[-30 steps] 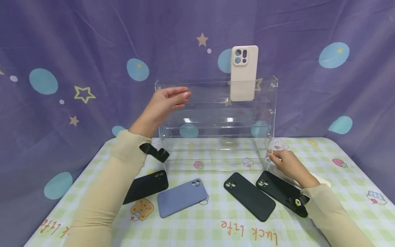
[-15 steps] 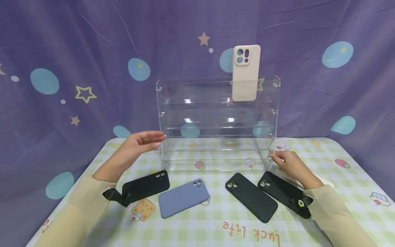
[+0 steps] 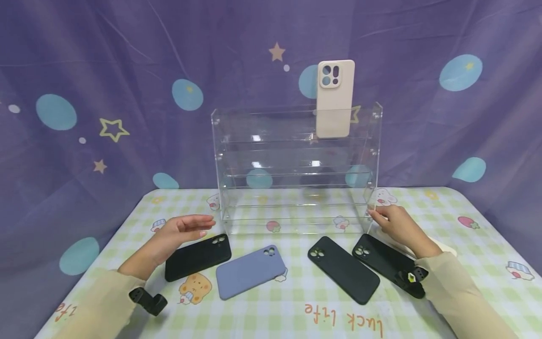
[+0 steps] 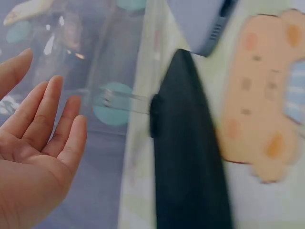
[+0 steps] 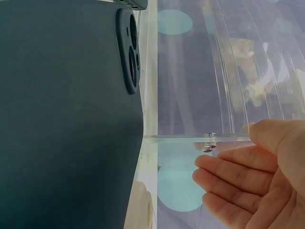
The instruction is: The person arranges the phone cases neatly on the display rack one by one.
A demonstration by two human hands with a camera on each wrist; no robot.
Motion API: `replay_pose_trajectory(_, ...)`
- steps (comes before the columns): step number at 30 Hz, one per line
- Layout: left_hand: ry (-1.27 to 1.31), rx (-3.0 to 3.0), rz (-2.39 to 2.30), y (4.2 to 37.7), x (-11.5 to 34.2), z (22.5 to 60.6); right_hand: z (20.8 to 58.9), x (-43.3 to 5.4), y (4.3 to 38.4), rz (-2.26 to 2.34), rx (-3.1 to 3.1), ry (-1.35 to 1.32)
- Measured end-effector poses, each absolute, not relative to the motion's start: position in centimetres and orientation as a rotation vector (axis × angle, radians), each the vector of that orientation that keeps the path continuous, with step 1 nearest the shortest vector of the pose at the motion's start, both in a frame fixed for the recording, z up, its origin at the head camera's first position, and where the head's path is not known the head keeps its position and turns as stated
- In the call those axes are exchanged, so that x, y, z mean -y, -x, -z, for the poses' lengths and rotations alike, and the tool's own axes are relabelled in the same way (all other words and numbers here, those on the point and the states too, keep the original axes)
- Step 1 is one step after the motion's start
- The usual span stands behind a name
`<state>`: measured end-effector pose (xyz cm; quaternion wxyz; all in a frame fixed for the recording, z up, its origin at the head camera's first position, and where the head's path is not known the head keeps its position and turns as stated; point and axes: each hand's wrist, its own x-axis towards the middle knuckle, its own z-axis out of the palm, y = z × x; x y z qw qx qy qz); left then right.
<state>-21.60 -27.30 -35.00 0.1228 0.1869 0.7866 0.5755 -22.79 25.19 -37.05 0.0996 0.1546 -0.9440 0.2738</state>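
A clear acrylic tiered rack stands toward the back of the table. On its top tier a white phone case stands upright. My right hand holds the rack's right side panel low down; in the right wrist view the thumb is on one face and the fingers on the other. My left hand, fingers extended and holding nothing, hovers above a black phone case left of the rack's front. Beside that case lies a blue-grey phone case.
Two dark phone cases, one nearer the middle and one farther right, lie before the rack's right end. A pale case is mostly hidden behind the right wrist. A purple curtain hangs behind the checked tablecloth.
My left hand has come down from the rack's upper left to just above the left black phone case. The right hand keeps its hold on the rack's side.
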Motion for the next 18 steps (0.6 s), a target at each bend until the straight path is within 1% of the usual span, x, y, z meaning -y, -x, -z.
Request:
replay_pose_trajectory(11, -0.361, -2.244, -1.695, 21.9, 28.3, 39.1, 37.0, -25.1, 22.8, -0.826, 2.801, -0.446)
replay_pose_trajectory(18, -0.373, -2.323, -1.673, 22.4, 28.8, 40.0, 37.2, -25.0, 22.8, -0.813, 2.789, -0.44)
